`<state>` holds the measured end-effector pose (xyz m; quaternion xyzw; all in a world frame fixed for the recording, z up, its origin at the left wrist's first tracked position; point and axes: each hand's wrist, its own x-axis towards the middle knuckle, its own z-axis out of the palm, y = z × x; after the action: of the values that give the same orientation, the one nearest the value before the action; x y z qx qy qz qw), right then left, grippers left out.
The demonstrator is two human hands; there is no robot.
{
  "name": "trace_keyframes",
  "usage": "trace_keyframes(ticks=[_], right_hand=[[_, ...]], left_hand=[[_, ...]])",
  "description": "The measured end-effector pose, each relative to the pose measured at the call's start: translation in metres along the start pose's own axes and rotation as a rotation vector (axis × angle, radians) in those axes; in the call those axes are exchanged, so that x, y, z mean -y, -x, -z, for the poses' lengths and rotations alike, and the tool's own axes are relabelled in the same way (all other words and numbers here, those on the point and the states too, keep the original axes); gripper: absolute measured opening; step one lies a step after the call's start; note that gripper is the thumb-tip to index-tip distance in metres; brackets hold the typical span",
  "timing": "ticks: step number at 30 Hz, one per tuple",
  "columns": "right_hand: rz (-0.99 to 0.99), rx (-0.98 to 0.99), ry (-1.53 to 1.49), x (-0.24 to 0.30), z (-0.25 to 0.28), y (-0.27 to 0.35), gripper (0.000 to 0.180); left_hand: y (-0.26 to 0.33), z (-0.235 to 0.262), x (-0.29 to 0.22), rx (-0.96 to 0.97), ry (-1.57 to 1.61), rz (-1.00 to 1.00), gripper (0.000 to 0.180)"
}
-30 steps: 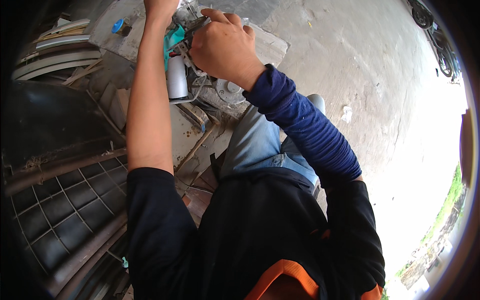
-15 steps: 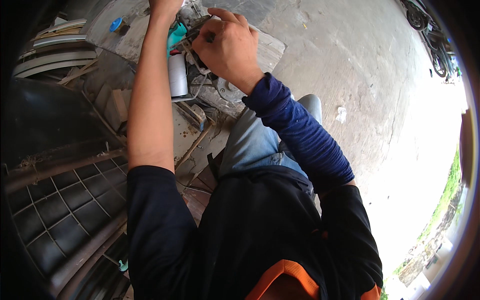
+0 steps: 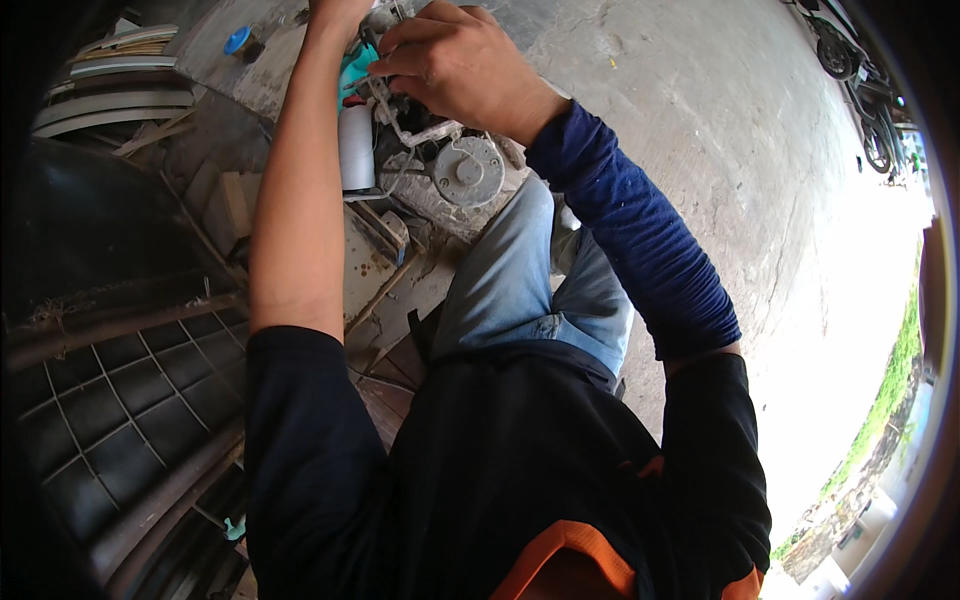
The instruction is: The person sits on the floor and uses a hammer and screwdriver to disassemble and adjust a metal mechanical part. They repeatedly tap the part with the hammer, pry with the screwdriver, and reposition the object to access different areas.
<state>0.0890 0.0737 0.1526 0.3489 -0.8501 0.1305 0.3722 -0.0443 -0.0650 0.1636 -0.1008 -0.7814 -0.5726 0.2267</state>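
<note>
Right hand (image 3: 465,65): above the machine's upper right, knuckles up and fingers bent leftward, apparently to get in among its bars; whether the fingertips grip anything I cannot tell.
Left hand (image 3: 338,10): at the machine's far left side, perhaps to meet the right from across; the top of the view cuts it off, so its grasp cannot be told.
Metal machine (image 3: 430,132): one, by the board's near edge, just beyond the knees, probably for easy reach.
Machine parts: one round housing (image 3: 468,172) nearest the knees; one silver cylinder (image 3: 356,150) upright-looking at left, seemingly braced by a bent bar; one green piece (image 3: 354,72) between the hands.
Board (image 3: 272,78): one worn, pale surface, apparently keeping the machine off the floor (image 3: 620,120).
Jar (image 3: 237,42): one, blue-lidded, near the board's left edge, likely set clear of the arms.
Strips (image 3: 125,80): several, stacked beyond that edge; too overlapped to count.
</note>
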Motion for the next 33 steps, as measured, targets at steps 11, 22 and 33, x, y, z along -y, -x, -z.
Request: trace_keyframes(ticks=[11,22,33], right_hand=[[0.08,-0.051,0.015,0.0,0.002,-0.001,0.017],[0.187,0.019,-0.011,0.0,0.004,-0.02,0.029],[0.24,0.139,-0.064,-0.004,0.021,-0.021,0.027]], left_hand=[[-0.004,-0.002,0.005,0.015,-0.032,-0.01,0.029],[-0.013,-0.004,0.016,0.01,0.018,-0.011,0.031],[-0.01,-0.006,0.013,-0.029,-0.052,-0.053,0.033]])
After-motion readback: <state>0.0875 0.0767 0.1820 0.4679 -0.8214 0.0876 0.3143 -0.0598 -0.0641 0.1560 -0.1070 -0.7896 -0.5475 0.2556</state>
